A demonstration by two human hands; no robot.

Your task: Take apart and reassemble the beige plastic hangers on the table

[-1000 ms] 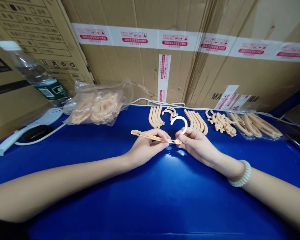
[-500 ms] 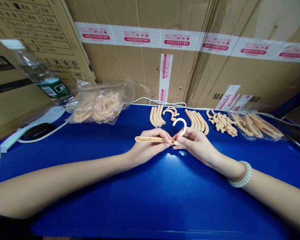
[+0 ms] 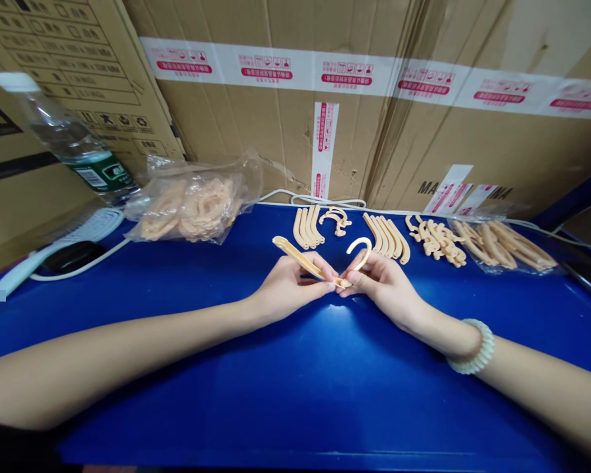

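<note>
My left hand (image 3: 288, 286) is closed around a beige plastic hanger arm (image 3: 295, 253), whose free end tilts up to the left. Between the fingers of my right hand (image 3: 385, 282) is a beige hanger hook (image 3: 366, 248), its curve pointing up. Arm and hook meet at the fingertips of both hands; whether they are locked together cannot be seen. Beyond my hands lie a row of hanger arms (image 3: 308, 226), a few loose hooks (image 3: 337, 217), a second row of arms (image 3: 387, 236) and a pile of hooks (image 3: 436, 238).
A clear bag of beige parts (image 3: 192, 203) lies at the back left, another bag (image 3: 507, 244) at the right. A water bottle (image 3: 79, 144), a pale hairbrush (image 3: 73, 230) and a black object (image 3: 73, 256) are at the left. Cardboard boxes (image 3: 276, 131) stand behind the blue table (image 3: 295, 394).
The hanger arm's free end has swung upward, from nearly level to a slant. The hook has shifted slightly to the right. Both hands stay together, and the view has moved a little.
</note>
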